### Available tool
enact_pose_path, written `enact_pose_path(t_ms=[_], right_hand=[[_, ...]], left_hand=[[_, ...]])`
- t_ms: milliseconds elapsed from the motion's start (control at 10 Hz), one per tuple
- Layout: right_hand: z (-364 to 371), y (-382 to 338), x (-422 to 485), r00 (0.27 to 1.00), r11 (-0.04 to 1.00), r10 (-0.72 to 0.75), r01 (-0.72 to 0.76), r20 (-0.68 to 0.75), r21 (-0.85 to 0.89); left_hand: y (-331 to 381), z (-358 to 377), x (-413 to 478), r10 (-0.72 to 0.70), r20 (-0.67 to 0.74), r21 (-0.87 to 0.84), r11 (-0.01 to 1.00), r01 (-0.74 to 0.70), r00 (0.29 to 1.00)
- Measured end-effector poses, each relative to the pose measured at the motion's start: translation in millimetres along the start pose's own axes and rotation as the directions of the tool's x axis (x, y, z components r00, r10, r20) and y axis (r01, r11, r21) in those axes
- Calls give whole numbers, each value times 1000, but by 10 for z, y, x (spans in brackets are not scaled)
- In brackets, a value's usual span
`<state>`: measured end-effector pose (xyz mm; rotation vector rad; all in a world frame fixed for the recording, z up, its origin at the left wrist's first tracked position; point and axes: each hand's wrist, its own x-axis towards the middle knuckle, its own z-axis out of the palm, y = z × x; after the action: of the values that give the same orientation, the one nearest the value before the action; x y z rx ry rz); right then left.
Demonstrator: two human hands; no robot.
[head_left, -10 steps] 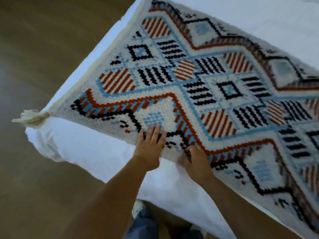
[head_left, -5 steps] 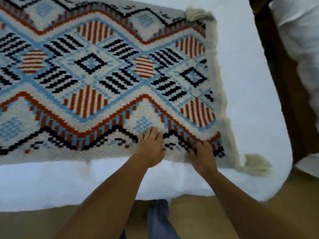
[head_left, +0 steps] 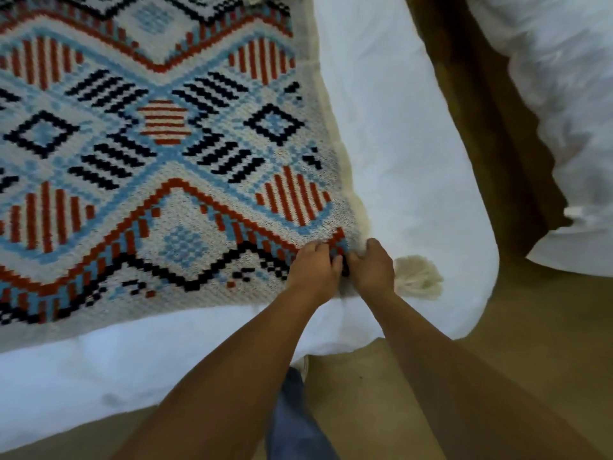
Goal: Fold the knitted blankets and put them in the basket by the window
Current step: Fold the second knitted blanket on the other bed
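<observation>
A knitted blanket (head_left: 159,154) with red, blue, black and cream diamond patterns lies spread over a white bed (head_left: 398,144). Its near right corner ends in a cream tassel (head_left: 418,277). My left hand (head_left: 315,270) and my right hand (head_left: 371,268) sit side by side at that corner, fingers curled into the fabric and bunching it. The right hand is just left of the tassel. The basket is not in view.
The bed's rounded corner (head_left: 477,277) is to the right. Beyond a dark gap (head_left: 481,111), a second white bed or bedding (head_left: 564,127) fills the upper right. Wooden floor (head_left: 497,360) runs below. My leg in blue trousers (head_left: 292,419) stands by the bed edge.
Both hands slid right along the blanket's near edge to its tasselled corner. The left hand went from flat on the fabric to curled into it, close beside the right.
</observation>
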<state>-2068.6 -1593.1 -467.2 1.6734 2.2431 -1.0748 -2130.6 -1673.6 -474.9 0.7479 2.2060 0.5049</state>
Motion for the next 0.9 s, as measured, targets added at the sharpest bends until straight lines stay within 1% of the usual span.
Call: enact_pose_path(t_ms=[100,200,300,400,500,600,700,800,900], right_hand=[[140,-199,-188,996,996,-82,81,36,40],[346,-405,-486,969,971,-234,227,82,80],[639,-683,-892,938,943,-327,316,114,103],[935,-1062,-1354,907,923,-385,378,169,71],[1387,-1372,-1752,852,869,-493,493,175,48],[1932,-1805,-2231,827,847,-525,531,203,26],[2447,-2220,-2686,810,836,-540,548,229,33],[3036,-2619,-3196,785,829,-551,554,283,78],[3540,-2926,-3606,742,803,-582,589,332,92]], left_hand=[[-82,-137,-29,-75,-42,-273,960,61,996],[-208,-388,-99,-149,3,-504,854,131,989],[-501,-739,-211,-194,-62,-613,781,116,979],[-973,-1115,-347,-237,-204,-470,875,117,950],[-1617,-1548,-588,-295,-281,-449,881,147,913],[-2305,-1978,-911,-335,-328,-449,878,167,883],[-3007,-2337,-1299,-363,-341,-476,862,174,867],[-3750,-2710,-1691,-414,-349,-542,821,179,841],[-4417,-3034,-1991,-419,-357,-524,830,192,835]])
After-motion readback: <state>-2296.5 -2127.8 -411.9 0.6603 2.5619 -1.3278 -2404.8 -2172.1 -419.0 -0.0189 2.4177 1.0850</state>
